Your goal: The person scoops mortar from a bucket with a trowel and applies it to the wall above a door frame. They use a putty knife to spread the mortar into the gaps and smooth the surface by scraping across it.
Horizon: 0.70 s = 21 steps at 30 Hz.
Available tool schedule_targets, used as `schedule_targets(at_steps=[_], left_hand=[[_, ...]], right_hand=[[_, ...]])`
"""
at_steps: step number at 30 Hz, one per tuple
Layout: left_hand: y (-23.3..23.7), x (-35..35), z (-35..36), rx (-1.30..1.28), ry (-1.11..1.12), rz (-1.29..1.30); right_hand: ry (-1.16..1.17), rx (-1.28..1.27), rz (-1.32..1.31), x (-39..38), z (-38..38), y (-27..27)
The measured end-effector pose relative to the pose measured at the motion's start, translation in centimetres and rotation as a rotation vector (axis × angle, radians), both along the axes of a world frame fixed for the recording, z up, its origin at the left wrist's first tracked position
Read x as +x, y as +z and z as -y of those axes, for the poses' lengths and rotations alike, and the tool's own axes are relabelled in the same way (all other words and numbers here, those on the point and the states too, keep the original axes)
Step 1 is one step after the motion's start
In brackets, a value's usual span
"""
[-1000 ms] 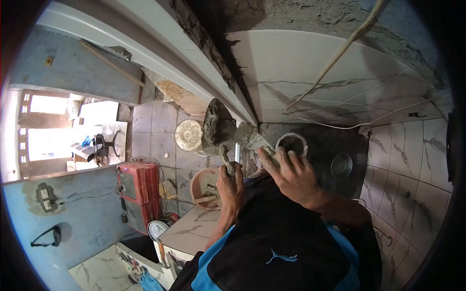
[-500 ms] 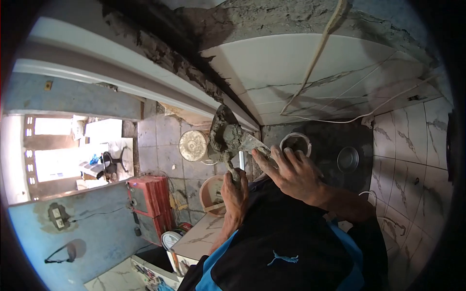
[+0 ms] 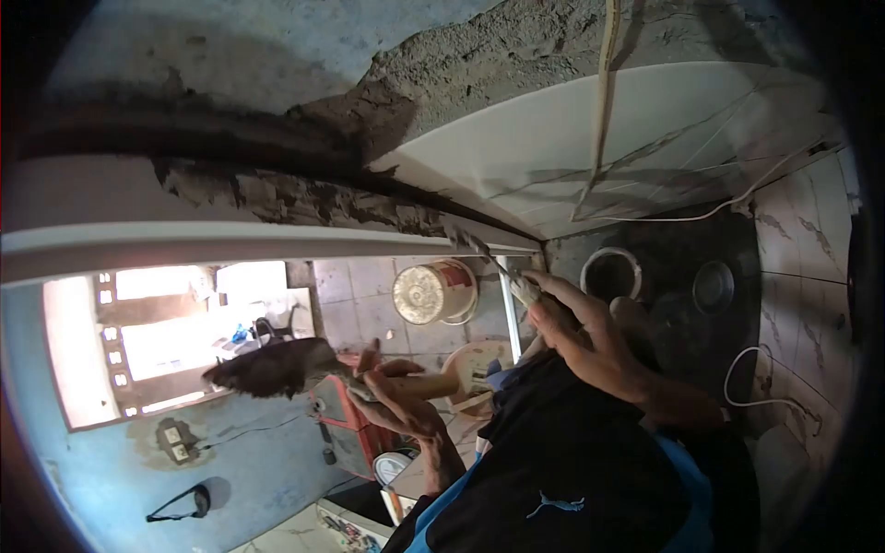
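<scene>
My left hand [image 3: 406, 401], low at centre-left, is closed on the handle of a trowel [image 3: 324, 354]. Dark wet mortar [image 3: 263, 369] covers its pointed blade, which extends to the left. In my right hand [image 3: 590, 336] is a small putty knife [image 3: 527, 289], gripped by its handle. Its narrow blade reaches up and left to the white door frame [image 3: 359, 238], overlapping the strip where rough dark mortar [image 3: 304, 203] is smeared along the frame's edge.
A pale bucket [image 3: 433, 290] stands on the tiled floor beyond my hands, with a round basin [image 3: 475, 364] nearer. On the right are another bucket [image 3: 612, 275] and a metal bowl [image 3: 713, 288]. A cable [image 3: 604, 101] hangs over the tiled wall [image 3: 682, 129].
My hands have moved apart. The mortar-laden trowel has swung left and down, and the putty knife has left it for the door frame. The view has turned.
</scene>
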<state>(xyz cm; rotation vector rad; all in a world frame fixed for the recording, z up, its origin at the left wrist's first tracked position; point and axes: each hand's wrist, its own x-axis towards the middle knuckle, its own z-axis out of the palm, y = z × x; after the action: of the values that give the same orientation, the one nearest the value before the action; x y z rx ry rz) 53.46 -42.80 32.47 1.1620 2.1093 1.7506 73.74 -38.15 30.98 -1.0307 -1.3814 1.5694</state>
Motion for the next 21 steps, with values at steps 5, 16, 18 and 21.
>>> schedule_targets(at_steps=[5, 16, 18, 21], left_hand=[[2.2, -0.3, -4.5, 0.273, 0.003, -0.003], [2.9, -3.0, -8.4, 0.261, -0.089, -0.071], [2.6, -3.1, -8.7, 0.265, -0.094, -0.064], [2.2, -3.2, -8.8, 0.266, -0.098, -0.052]], right_hand=[[-0.061, -0.121, -0.509, -4.8, -1.4, 3.5], [0.021, 0.103, -0.538, -10.7, -1.6, 7.1], [-0.022, 0.235, -0.418, -11.6, -1.7, 6.6], [-0.006, 0.161, -0.483, -12.6, -1.9, 6.9]])
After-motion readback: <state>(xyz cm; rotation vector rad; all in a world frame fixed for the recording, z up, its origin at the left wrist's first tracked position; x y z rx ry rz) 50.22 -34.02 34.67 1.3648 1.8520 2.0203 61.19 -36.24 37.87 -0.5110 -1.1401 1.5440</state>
